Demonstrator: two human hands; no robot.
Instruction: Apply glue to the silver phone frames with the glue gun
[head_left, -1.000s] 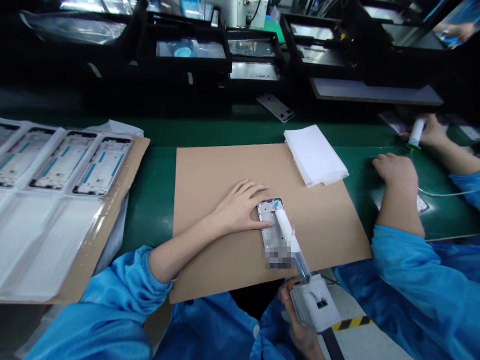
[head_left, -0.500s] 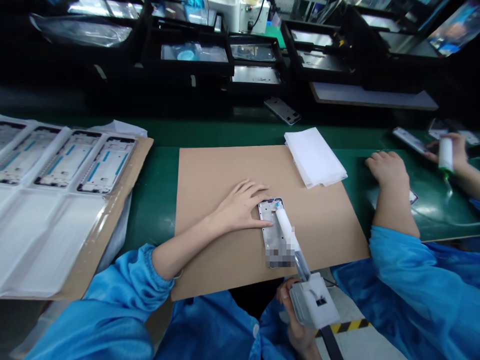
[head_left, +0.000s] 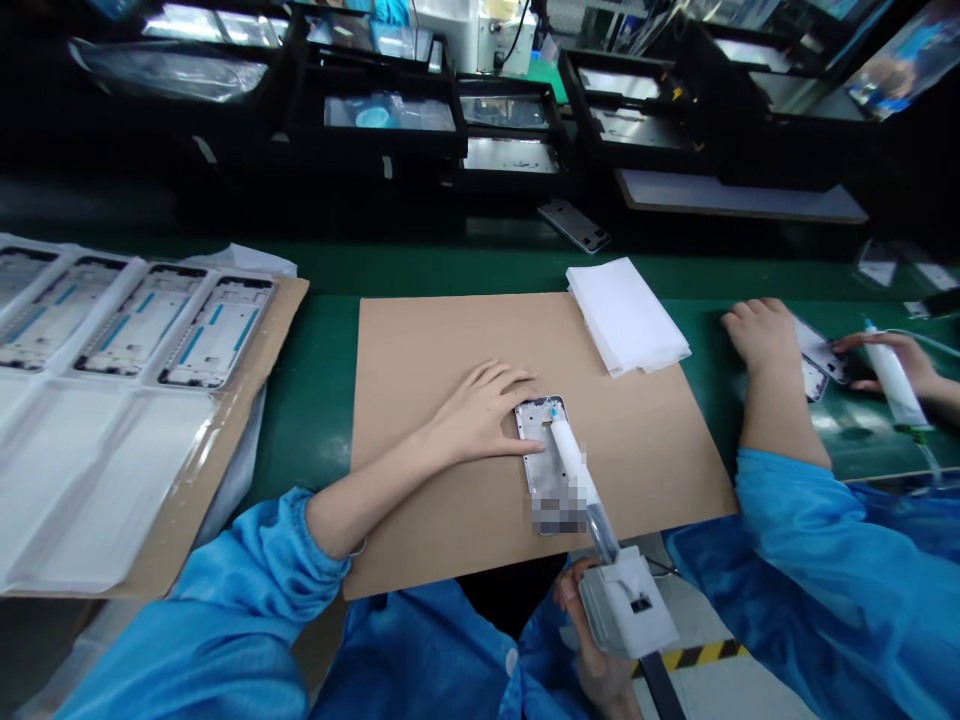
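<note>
My left hand (head_left: 487, 415) lies on the cardboard sheet, thumb and fingertips holding the upper left edge of a silver phone frame (head_left: 536, 470). The frame rests flat with its inner side up; its lower part is pixelated. From below, my right hand (head_left: 596, 650) grips a dispensing gun (head_left: 634, 605) with a boxy grey-white body, which partly hides the fingers. The gun's white barrel (head_left: 568, 450) slants across the frame. Its small blue tip is at the frame's upper part; whether it touches I cannot tell.
A white tray (head_left: 67, 430) with several phone frames lies left. White paper sheets (head_left: 630, 315) sit at the cardboard's (head_left: 442, 340) upper right. Beside me, a co-worker's hands (head_left: 765, 335) handle phone frames and a syringe (head_left: 896, 385). Black bins (head_left: 382, 145) line the back.
My hands, the phone frame and the dispensing gun look nearly unchanged. On the right, the co-worker's syringe has turned tip upward, and a frame has come nearer their other hand.
</note>
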